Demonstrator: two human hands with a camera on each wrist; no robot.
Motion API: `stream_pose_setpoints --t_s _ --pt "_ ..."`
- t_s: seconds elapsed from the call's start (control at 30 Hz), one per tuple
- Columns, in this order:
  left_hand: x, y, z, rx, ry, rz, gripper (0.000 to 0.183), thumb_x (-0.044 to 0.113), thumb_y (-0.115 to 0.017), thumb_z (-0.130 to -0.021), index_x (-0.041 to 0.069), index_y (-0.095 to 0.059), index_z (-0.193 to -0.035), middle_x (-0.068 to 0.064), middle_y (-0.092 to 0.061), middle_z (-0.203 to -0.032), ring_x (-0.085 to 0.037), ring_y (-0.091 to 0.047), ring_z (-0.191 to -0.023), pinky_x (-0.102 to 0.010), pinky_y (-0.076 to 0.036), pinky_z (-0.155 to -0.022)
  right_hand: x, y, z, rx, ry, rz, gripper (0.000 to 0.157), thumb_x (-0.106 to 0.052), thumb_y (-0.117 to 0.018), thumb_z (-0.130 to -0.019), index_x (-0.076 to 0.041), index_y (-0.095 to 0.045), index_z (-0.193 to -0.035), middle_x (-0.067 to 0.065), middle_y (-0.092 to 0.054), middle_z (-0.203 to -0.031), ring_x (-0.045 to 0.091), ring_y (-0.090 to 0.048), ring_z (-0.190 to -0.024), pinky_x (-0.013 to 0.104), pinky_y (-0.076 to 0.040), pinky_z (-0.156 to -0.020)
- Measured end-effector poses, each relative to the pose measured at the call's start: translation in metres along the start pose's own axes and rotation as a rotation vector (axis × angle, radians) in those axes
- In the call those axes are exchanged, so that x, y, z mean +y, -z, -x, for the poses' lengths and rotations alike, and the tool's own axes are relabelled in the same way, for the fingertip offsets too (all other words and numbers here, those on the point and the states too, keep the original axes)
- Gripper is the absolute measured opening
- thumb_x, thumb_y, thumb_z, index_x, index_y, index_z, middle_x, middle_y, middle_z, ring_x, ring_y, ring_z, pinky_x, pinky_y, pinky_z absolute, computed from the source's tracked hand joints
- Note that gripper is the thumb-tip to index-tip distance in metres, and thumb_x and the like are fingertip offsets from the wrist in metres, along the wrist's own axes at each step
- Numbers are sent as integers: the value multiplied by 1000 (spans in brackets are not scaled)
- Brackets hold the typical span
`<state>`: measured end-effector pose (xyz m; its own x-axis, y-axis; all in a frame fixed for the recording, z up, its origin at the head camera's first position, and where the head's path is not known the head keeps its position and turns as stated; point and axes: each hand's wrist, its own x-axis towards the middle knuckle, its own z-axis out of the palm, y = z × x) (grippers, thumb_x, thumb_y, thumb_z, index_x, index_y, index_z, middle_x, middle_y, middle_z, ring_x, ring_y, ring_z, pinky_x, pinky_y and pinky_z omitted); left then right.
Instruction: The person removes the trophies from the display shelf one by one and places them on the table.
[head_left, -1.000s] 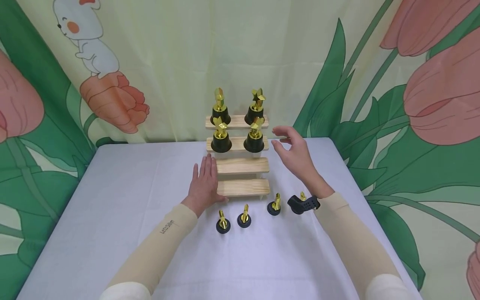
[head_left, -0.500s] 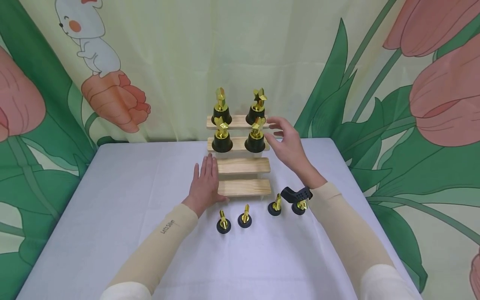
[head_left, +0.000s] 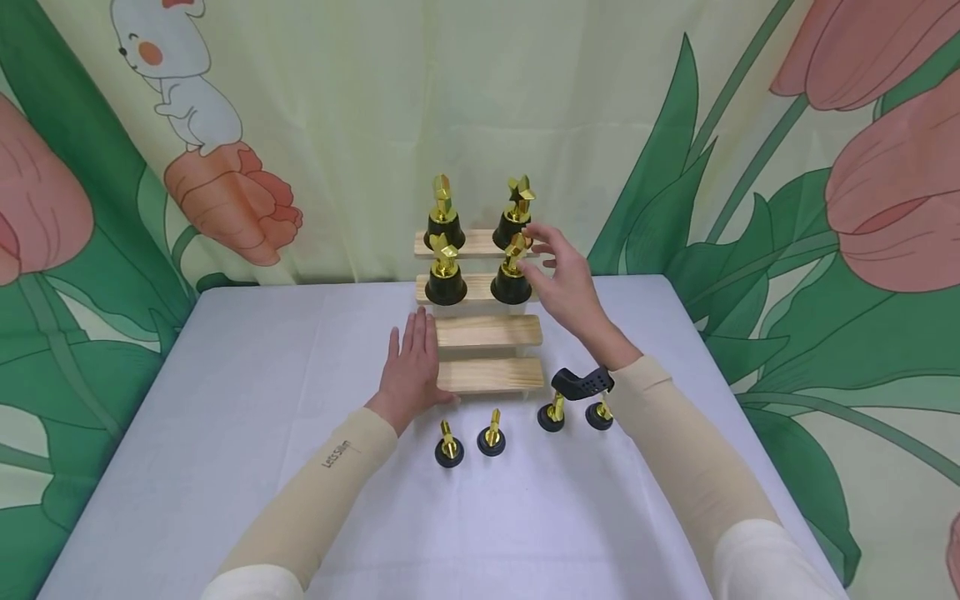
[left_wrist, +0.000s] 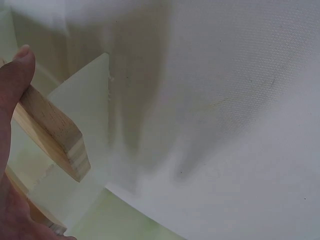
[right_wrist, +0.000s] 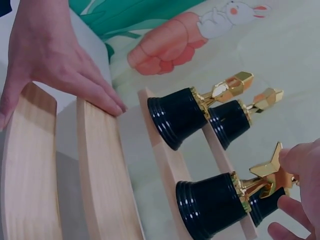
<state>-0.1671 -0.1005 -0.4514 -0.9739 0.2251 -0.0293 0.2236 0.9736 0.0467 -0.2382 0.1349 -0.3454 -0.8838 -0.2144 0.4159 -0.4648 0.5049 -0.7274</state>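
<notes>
A tiered display rack has pale wooden shelves (head_left: 489, 331) on translucent side supports (left_wrist: 90, 95). My left hand (head_left: 408, 367) rests along its left end, fingers straight over the lower shelf ends. In the right wrist view that hand (right_wrist: 60, 65) spans the two lower shelves. My right hand (head_left: 566, 279) is at the gold star top of the right-hand trophy (head_left: 511, 283) on the second shelf from the top. Thumb and fingers (right_wrist: 295, 212) stand apart on either side of the star, the thumb overlapping its tip. Beside this trophy stands another black-based trophy (head_left: 446, 285).
On the top shelf stand a left trophy (head_left: 444, 221) and a right trophy (head_left: 513, 218). Several small trophies stand on the white-covered table (head_left: 315, 500) in front, including one trophy (head_left: 491, 437) near the middle and another (head_left: 598, 415) near my right wristband. A printed curtain (head_left: 360, 125) hangs behind.
My right hand has moved left from beside the rack to the star of the second-shelf right trophy. The left hand stays on the rack's left end.
</notes>
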Motion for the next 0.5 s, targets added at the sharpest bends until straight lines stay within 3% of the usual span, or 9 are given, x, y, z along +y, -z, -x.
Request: stream_pose_setpoints --t_s 0.5 --pt "1 3 1 -15 5 -2 142 66 -82 -66 -7 1 -156 -26 3 -165 -38 -4 -155 -56 -12 -124 -1 -9 -8 -30 -12 -36 52 -10 -67 -94 -7 -46 -142 7 -58 -140 25 -55 -128 44 -47 -106"
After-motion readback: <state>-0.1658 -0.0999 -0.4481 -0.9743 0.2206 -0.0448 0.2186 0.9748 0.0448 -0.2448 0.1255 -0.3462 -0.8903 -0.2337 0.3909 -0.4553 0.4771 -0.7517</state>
